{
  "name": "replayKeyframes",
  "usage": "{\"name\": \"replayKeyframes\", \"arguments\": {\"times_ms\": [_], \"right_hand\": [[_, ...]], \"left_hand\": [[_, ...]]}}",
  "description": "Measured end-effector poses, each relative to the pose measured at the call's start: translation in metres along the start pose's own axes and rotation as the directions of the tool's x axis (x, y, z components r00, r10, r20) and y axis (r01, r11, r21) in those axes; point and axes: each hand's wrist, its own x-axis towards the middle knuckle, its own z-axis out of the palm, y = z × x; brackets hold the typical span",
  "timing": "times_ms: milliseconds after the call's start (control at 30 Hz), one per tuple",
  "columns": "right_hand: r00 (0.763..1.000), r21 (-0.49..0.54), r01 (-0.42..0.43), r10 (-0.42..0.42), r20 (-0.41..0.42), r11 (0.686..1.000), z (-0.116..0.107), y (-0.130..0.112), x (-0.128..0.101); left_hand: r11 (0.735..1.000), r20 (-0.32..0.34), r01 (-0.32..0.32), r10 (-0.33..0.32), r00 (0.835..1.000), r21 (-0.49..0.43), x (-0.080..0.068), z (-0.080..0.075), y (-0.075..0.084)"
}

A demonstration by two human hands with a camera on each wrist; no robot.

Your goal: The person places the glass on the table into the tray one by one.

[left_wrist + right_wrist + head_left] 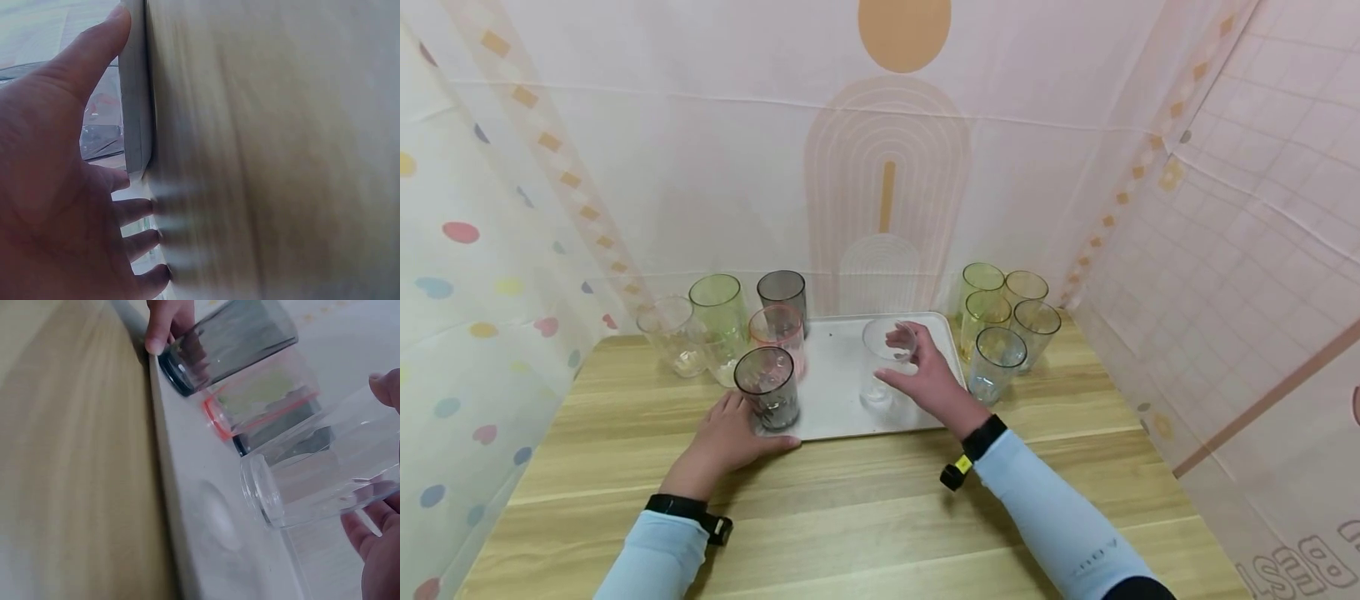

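Note:
A clear drinking glass [880, 379] stands upright over the white tray [831, 396], and my right hand [936, 379] holds it from the right, thumb and fingers around its sides. The right wrist view shows the base of that clear glass [269, 490] close over the tray surface. My left hand [730, 437] is at the tray's front left corner. In the left wrist view its thumb [94, 53] lies along the tray edge [137, 94], with the other fingers spread. Just above it stands a dark grey glass [769, 392], with a pink glass [781, 333] behind.
Another dark grey glass [784, 293] stands at the tray's back left. Left of the tray are a green glass [718, 304] and a clear glass [668, 333]. Several tinted glasses, including a bluish one [996, 367], cluster right of it on the wooden table [850, 517]. A printed cloth [722, 183] hangs behind.

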Motion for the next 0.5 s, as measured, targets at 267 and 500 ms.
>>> {"name": "replayKeyframes", "arguments": {"times_ms": [267,500], "right_hand": [[1.0,-0.097,-0.01,0.011,0.004,0.995,0.026,0.004,0.064],[1.0,-0.113,-0.03,0.03,-0.001,0.993,0.043,0.001,0.11]], "left_hand": [[1.0,0.022,0.016,-0.016,1.0,0.01,-0.001,-0.002,0.002],[1.0,0.021,0.017,-0.017,1.0,0.015,-0.002,-0.002,0.002]]}}
